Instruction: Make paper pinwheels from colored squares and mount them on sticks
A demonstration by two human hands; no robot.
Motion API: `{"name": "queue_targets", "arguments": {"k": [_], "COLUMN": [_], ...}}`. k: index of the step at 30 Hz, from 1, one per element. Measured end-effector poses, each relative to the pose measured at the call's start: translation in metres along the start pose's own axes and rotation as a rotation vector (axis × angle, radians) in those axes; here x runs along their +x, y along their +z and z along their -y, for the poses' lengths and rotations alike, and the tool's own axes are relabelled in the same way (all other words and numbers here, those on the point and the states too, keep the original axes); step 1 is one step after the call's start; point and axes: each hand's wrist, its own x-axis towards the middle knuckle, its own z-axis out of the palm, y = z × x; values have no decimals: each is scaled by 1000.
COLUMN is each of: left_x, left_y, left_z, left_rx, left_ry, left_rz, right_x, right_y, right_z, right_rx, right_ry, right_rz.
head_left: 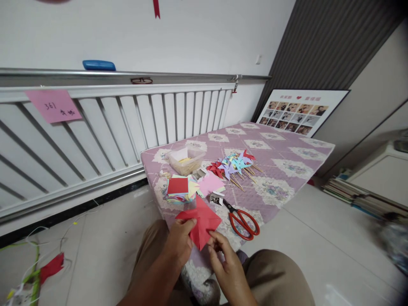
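Note:
A folded sheet of red paper [201, 219] is held up between both hands above the near edge of the low table [287, 153]. My left hand [180, 242] pinches its left lower edge, thumb on top. My right hand [225, 261] pinches the lower right corner with its fingertips. Just beyond the paper lie red-handled scissors [242, 221], a stack of coloured paper squares [180, 188] with a red one on top, and a pink sheet [211, 183].
Several finished paper pinwheels on wooden sticks [232, 165] lie mid-table beside a clear plastic box [186, 159]. A white radiator [111, 127] with a pink note [54, 105] lines the wall. A photo board [299, 112] leans at the back; books [353, 193] and paper scraps [47, 267] lie on the floor.

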Motion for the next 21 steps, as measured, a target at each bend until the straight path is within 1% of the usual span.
{"name": "queue_targets", "arguments": {"k": [4, 9, 12, 17, 21], "left_x": [-2, -2, -5, -10, -12], "left_y": [6, 10, 11, 13, 13], "left_z": [7, 17, 16, 10, 11], "left_rx": [-124, -317, -338, -303, -249], "left_ry": [-20, -55, -57, -51, -70], "left_rz": [89, 195, 204, 159, 135], "right_x": [2, 5, 6, 10, 13], "right_y": [0, -2, -3, -6, -6], "right_z": [-1, -1, 4, 18, 28], "right_rx": [-90, -80, -44, 11, 14], "right_ry": [-66, -60, -35, -18, 21], "right_rz": [-8, 2, 13, 20, -2]}}
